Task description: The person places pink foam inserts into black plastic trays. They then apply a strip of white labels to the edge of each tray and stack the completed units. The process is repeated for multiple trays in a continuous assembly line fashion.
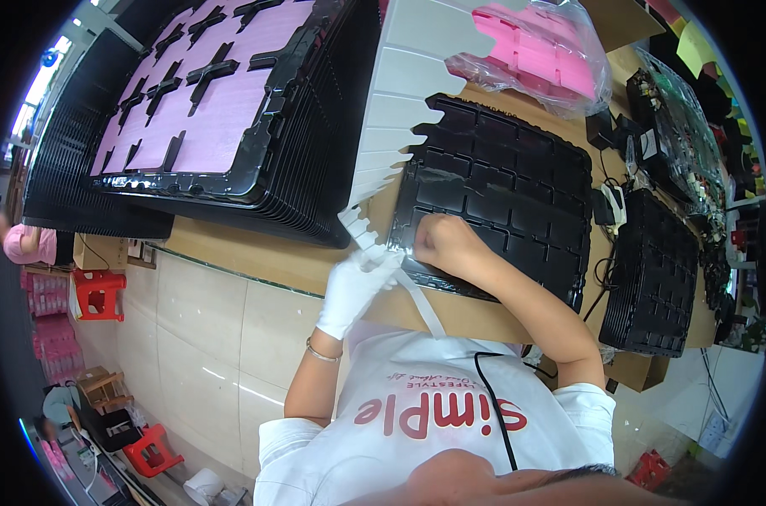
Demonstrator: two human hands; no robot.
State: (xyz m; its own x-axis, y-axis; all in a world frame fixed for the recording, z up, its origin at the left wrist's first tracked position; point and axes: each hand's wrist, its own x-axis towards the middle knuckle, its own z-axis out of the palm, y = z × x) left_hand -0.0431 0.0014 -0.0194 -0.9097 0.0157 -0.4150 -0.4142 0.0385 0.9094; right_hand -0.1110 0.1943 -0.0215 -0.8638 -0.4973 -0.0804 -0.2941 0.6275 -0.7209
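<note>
across a brown table (265, 255), left hand (355, 291) (gloved) grips white strip (360, 229); right hand (444, 243) over black tray (518, 181), hold unclear.

Bright and even in the middle, with cool white light, and strong daylight, almost burned white, from the window (30, 110) at far left. Shiny glare along the front rim of the stacked trays (307, 156), small white streaks on the floor (206, 329), and scattered highlights on the clear bag (600, 72). Very pale, with little detail, on the glove (349, 295) and the shirt (400, 375). Much darker on the flat black tray (509, 190). Bent strongly toward the round black border, with stretched, unsharp shapes near both sides.
</note>
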